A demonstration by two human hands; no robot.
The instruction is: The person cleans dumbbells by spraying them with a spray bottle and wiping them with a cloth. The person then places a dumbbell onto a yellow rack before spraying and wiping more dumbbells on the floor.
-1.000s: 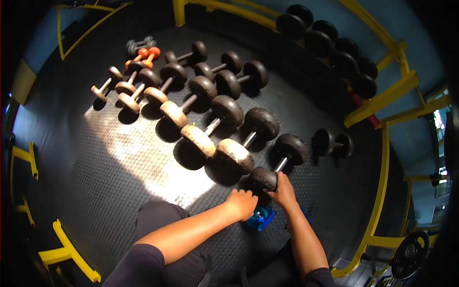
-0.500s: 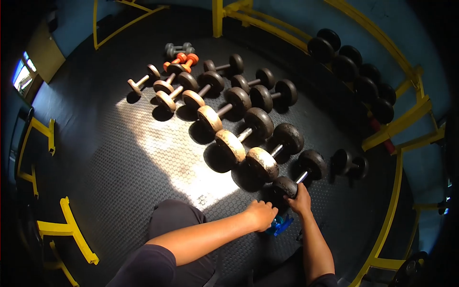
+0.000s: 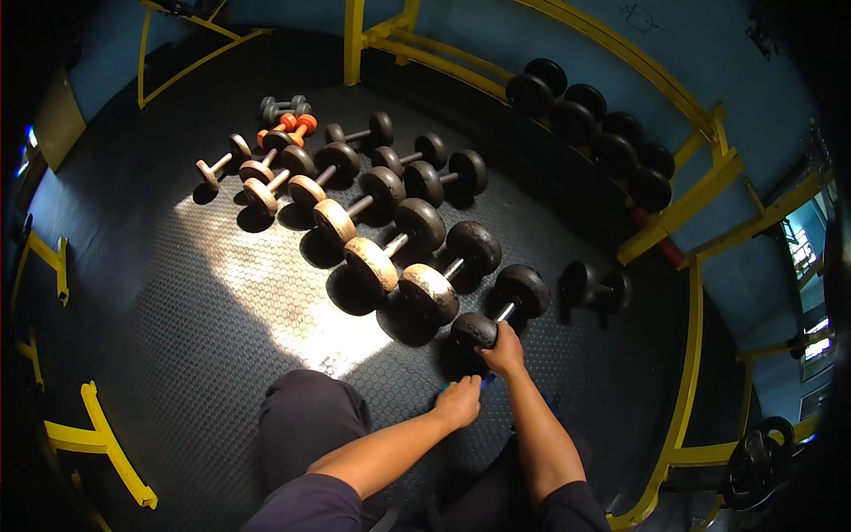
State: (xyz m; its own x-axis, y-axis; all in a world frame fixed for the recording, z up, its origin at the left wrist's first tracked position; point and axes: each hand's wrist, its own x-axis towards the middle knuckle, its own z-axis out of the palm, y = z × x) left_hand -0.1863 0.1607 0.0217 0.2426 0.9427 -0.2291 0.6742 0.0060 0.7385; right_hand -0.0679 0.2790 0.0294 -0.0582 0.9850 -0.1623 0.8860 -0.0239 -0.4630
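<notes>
My right hand is wrapped round the handle end of a black dumbbell, close behind its near weight. The dumbbell lies on the floor at the near end of a row, its bare metal handle showing between two round heads. Just left of it, my left hand is closed on a small blue object. Only bits of blue stick out on either side of the fingers, so its kind is hidden. A dumbbell with a sunlit, worn head lies beyond, to the left.
Several more dumbbells lie in rows on the black rubber floor, with orange ones far left. A yellow rack holding black dumbbells stands at the right. Another dumbbell lies apart, right of the row.
The view has turned to the right, so everything sits further left. My left hand and the blue object have shifted slightly against the dumbbell; my right hand keeps its hold.
</notes>
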